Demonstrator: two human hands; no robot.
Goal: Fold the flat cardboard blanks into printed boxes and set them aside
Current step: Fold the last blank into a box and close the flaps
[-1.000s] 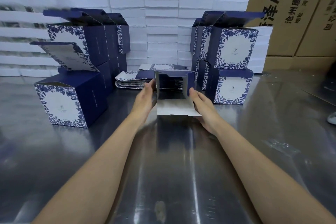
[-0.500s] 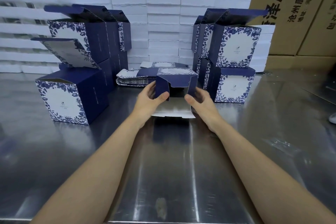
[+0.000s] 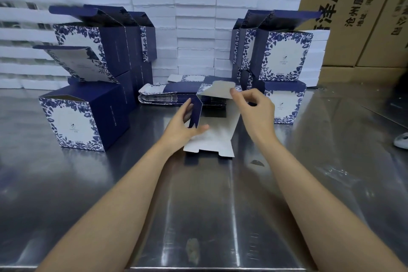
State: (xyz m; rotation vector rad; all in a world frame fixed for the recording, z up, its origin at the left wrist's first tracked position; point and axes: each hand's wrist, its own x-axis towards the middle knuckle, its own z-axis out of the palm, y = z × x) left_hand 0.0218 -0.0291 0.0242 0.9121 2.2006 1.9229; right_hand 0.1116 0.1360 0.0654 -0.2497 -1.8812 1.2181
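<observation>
A half-folded box lies on the steel table, its white inside facing me and a bottom flap spread toward me. My left hand holds its left navy side panel, thumb across the white inner face. My right hand pinches the upper white flap at its right edge. Behind the box lies a low stack of flat blanks. Folded blue-and-white floral boxes stand in a left group and a right group.
Stacks of white foam blocks line the back of the table. Brown printed cartons rise behind them. A small white object sits at the right edge. Bare steel stretches in front of the box toward me.
The box has tipped open toward me with its white bottom flap spread on the table. My right hand rose from the right side to pinch the upper flap. My left hand stayed at the left panel.
</observation>
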